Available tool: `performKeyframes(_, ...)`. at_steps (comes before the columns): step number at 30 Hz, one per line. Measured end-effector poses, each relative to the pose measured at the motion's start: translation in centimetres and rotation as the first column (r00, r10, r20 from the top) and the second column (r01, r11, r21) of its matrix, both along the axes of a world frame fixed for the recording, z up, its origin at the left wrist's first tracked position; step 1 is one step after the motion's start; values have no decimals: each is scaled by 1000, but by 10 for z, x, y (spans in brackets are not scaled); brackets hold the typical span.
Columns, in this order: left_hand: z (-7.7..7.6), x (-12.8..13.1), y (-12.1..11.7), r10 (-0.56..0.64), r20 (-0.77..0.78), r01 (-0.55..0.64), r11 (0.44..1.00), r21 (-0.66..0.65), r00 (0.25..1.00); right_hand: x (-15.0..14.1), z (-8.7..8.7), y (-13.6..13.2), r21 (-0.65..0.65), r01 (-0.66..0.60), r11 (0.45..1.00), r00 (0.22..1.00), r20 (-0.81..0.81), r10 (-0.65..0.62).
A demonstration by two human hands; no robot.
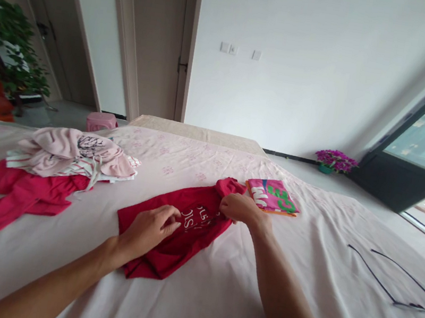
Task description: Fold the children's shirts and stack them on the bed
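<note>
A red shirt (182, 248) with white lettering lies partly folded on the bed in front of me, its far right end bunched up. My left hand (153, 225) rests over the near left part of the shirt, fingers loosely bent and thumb apart from them. At the bunched end, my right hand (237, 207) pinches the red cloth, with its fingertips partly hidden. Just beyond the right hand sits a folded pink garment (271, 194) with green and white letters and an orange edge.
On the left lies a heap of pink, striped and red clothes (72, 150). A pair of glasses (395, 302) rests on the pale sheet (322, 284) at the right. Past the bed stand a pink stool (101, 121), purple flowers (335, 159) and a leafy plant (8, 35).
</note>
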State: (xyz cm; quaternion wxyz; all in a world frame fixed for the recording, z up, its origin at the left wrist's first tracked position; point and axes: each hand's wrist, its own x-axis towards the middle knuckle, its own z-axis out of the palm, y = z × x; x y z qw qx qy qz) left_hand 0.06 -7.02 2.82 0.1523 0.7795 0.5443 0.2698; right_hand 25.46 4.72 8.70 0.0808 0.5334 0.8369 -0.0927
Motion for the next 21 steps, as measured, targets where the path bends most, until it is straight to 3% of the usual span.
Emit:
performKeyframes(4, -12, -3, 18, 195, -279, -178, 980, 87, 940, 2, -1, 2, 16, 91, 996, 995, 31, -91)
performKeyframes(6, -16, -5, 23, 232, -300, -210, 972, 105, 925, 0, -8, 3, 78, 126, 989, 991, 26, -128)
performKeyframes(8, -16, -12, 27, 258, -158, -246, 965, 89, 953, 0, -14, 5, 134, 149, 980, 988, 21, -153)
performKeyframes(10, -10, -24, 32, 286, 168, -297, 954, 46, 944, 4, -16, 8, 156, 155, 976, 986, 41, -163)
performKeyframes(12, 0, -41, 40, 299, 523, -360, 933, 16, 798, 11, -15, 11, 167, 167, 972, 981, 74, -181)
performKeyframes(14, 9, -60, 49, 298, 709, -429, 903, 6, 639, 17, -14, 15, 188, 202, 961, 971, 87, -221)
performKeyframes(15, 12, -69, 53, 307, 737, -456, 890, 0, 601, 20, -14, 16, 189, 213, 959, 970, 81, -231)
performKeyframes(17, 14, -83, 59, 348, 719, -488, 873, -13, 602, 22, -16, 19, 148, 192, 970, 977, 62, -203)
performKeyframes(19, 12, -89, 60, 372, 675, -480, 877, -30, 637, 21, -21, 22, 105, 137, 985, 989, 37, -141)
performKeyframes(21, 6, -87, 57, 342, 579, -385, 922, -52, 740, 19, -25, 25, 89, 100, 991, 995, -22, -98)
